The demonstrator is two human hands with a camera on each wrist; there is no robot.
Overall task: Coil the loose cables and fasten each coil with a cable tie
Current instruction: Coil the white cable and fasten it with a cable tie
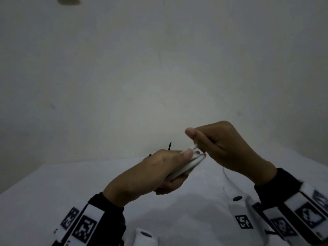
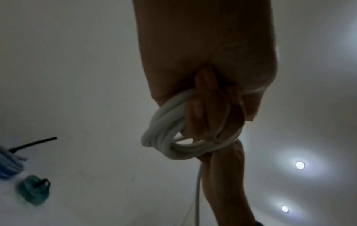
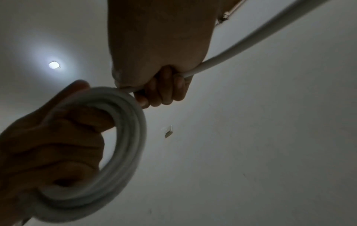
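Observation:
My left hand [image 1: 177, 162] grips a coil of white cable [image 1: 184, 166] above the white table, with its fingers through the loops [image 2: 164, 137]. Just to the right, my right hand [image 1: 204, 144] has its fingers curled round the free run of the same cable [image 3: 241, 45], right at the coil's top edge [image 3: 125, 137]. From there the loose cable trails down toward the table [image 2: 198, 191]. A black cable tie tail [image 1: 169, 146] sticks up behind my left hand.
At the left in the left wrist view lies a blue coil [image 2: 9, 165] with a black cable tie [image 2: 32, 144] on it, next to a teal plug [image 2: 33, 191]. The table [image 1: 53, 192] ends at a plain wall.

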